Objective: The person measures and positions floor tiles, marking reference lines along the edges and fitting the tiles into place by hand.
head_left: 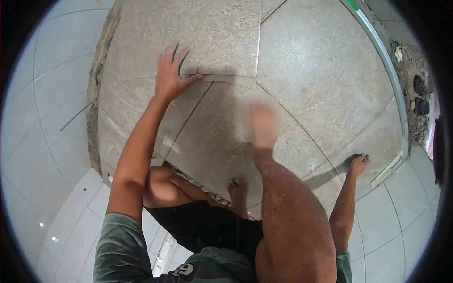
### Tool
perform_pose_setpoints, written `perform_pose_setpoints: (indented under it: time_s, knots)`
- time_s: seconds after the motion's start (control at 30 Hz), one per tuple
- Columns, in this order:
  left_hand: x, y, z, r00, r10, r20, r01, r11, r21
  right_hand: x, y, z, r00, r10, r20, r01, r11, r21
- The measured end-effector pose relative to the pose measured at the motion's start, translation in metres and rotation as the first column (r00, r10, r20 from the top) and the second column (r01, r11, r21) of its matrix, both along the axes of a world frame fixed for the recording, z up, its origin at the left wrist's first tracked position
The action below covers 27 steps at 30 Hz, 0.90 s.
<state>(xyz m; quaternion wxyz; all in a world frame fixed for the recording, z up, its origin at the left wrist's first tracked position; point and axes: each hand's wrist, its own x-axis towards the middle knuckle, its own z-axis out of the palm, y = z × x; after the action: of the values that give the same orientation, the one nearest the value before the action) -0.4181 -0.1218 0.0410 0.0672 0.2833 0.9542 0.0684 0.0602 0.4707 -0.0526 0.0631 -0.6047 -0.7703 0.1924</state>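
Note:
My left hand [171, 75] rests with fingers spread on the near edge of a beige stone-look tile [198, 33]. That tile lies over other beige floor tiles, overlapping them. Its thumb stretches along the edge. Lower right, my right hand [359, 165] is held above the floor tiles [330, 89], its shadow falling to the left. The fingers are curled together, and a small dark bit shows at the tips; I cannot make out what it is.
A long pale metal bar with a green end [380, 42] runs along the right side. Dark items [421, 106] lie on rubble beyond it. White tiles [42, 89] cover the left. A rough gap [188, 179] borders the tiles beside my bare feet [237, 193].

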Motion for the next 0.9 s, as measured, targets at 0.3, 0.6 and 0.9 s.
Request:
perform_pose_setpoints:
  time_s: [0.3, 0.6, 0.9]
  knots:
    - [0.003, -0.029, -0.016, 1.000, -0.027, -0.003, 0.027, 0.999, 0.027, -0.236, -0.157, 0.052, 0.867, 0.428, -0.254, -0.455, 0.889, -0.056]
    - [0.024, -0.076, -0.041, 0.869, 0.447, -0.213, -0.350, 0.859, 0.375, -0.312, -0.324, 0.120, 0.707, 0.615, -0.349, -0.652, 0.375, -0.659]
    - [0.009, -0.212, -0.076, 0.529, 0.825, -0.199, -0.685, 0.553, 0.473, -0.307, -0.335, 0.123, 0.441, 0.850, -0.287, -0.791, 0.217, -0.571]
